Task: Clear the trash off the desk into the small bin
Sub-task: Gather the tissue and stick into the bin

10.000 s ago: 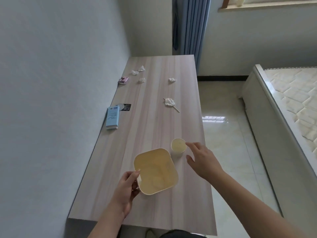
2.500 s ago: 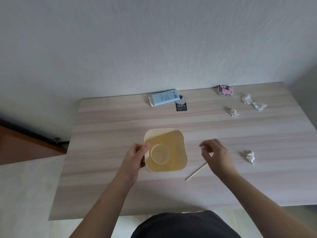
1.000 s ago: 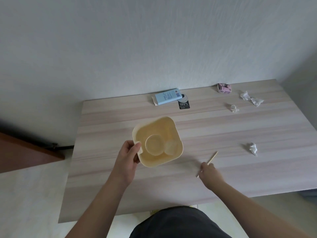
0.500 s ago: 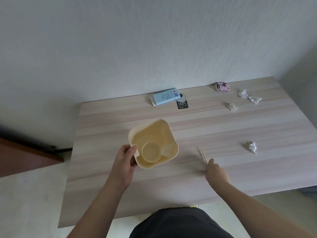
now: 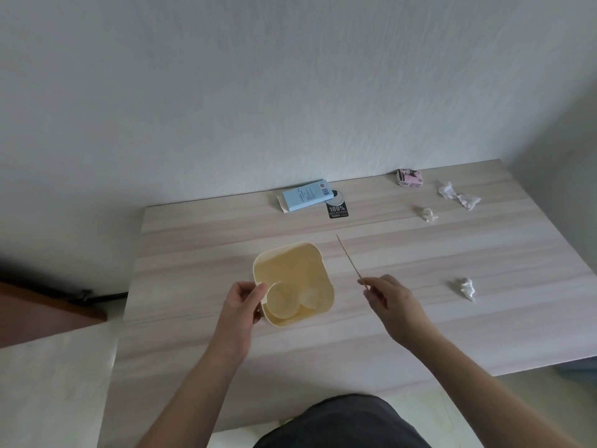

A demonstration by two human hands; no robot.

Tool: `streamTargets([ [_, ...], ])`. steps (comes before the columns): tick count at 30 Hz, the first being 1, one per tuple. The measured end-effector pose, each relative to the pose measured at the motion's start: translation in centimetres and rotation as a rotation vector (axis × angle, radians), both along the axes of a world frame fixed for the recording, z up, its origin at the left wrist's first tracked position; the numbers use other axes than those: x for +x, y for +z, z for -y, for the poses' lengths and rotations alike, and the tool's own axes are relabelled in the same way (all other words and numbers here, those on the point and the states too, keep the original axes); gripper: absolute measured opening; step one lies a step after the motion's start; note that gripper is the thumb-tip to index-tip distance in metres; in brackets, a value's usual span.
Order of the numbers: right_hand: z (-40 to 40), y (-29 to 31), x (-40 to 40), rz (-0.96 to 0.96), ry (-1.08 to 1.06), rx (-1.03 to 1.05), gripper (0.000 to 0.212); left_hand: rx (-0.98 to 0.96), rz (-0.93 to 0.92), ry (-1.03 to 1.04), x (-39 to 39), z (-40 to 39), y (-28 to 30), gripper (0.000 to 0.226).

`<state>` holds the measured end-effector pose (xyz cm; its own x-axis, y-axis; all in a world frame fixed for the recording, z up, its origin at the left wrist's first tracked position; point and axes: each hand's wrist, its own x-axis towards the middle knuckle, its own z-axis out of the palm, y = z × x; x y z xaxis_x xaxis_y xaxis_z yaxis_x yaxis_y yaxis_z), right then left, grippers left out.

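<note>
Your small bin (image 5: pixel 292 273), pale yellow plastic with a rounded-square mouth, is tilted toward you at the desk's (image 5: pixel 420 324) near-centre. Your left hand (image 5: pixel 240 303) grips its near-left rim, thumb hooked over the edge. Inside the bin lie a round cup (image 5: pixel 281 300) and a paler piece (image 5: pixel 311 300) just right of it; what that piece is cannot be made out.

Right of the bin, your right hand (image 5: pixel 392 300) pinches the lower end of a thin wooden stick (image 5: pixel 349 262) between thumb and fingertips. The stick slants up and away, its far tip level with the bin's far rim.

Further right of the bin lies one crumpled tissue (image 5: pixel 465 287). Well beyond the bin to the right are a small wad (image 5: pixel 428 214) and a pair of crumpled tissues (image 5: pixel 458 197), with a pink packet (image 5: pixel 410 177) near the wall. Straight beyond the bin sit a light blue flat box (image 5: pixel 305 199) and a black tag (image 5: pixel 337 210) printed "100%"; a round item under it is partly covered.

The desk is light wood-grain laminate, set against a white textured wall (image 5: pixel 258 92). A pale floor shows left of it.
</note>
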<state>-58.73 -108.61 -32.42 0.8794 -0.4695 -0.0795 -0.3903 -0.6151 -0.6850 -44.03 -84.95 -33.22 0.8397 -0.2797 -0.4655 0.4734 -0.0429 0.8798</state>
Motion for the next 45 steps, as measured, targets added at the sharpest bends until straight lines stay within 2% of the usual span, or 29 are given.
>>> streamTargets([
  [4,-1.0,4.6,0.6,0.136,0.112,-0.049,0.02,0.035,0.021,-0.006,0.5,0.5,-0.1,0.014],
  [8,-1.9,6.8,0.8,-0.028,0.282,-0.172,0.019,0.028,0.045,-0.009,0.6,0.8,0.1,0.019],
  [12,-3.4,6.7,1.4,-0.134,0.25,-0.3,0.019,0.033,0.071,-0.013,0.5,0.9,0.0,0.018],
  [16,-4.5,5.6,2.8,-0.345,0.269,-0.405,0.022,0.032,0.091,-0.031,0.1,0.8,0.2,0.018],
  [20,-5.4,4.9,3.7,-0.358,0.343,-0.465,0.009,0.033,0.104,-0.06,-0.3,0.6,0.7,0.017],
  [22,-6.0,5.2,4.2,-0.325,0.357,-0.519,0.018,0.027,0.111,-0.067,-0.6,0.4,0.9,0.016],
  [25,-6.8,4.7,4.8,-0.257,0.375,-0.63,0.056,0.02,0.122,-0.073,-0.8,0.2,1.3,0.016],
  [27,-7.2,3.5,5.0,-0.211,0.352,-0.702,0.064,0.015,0.124,-0.077,-0.9,0.0,1.5,0.016],
  [31,-8.3,3.3,5.7,-0.284,0.402,-0.697,0.046,0.009,0.113,-0.086,-0.8,-0.5,1.6,0.017],
  [35,-8.5,2.5,6.0,-0.316,0.421,-0.711,0.043,0.021,0.102,-0.078,-0.4,-1.2,1.5,0.018],
  [42,-8.1,3.5,6.0,-0.042,0.247,-0.704,0.014,0.03,0.07,-0.044,0.9,-2.9,1.1,0.016],
  [45,-7.4,4.1,5.8,0.038,0.153,-0.64,0.016,0.022,0.036,-0.029,1.6,-3.7,0.9,0.016],
])
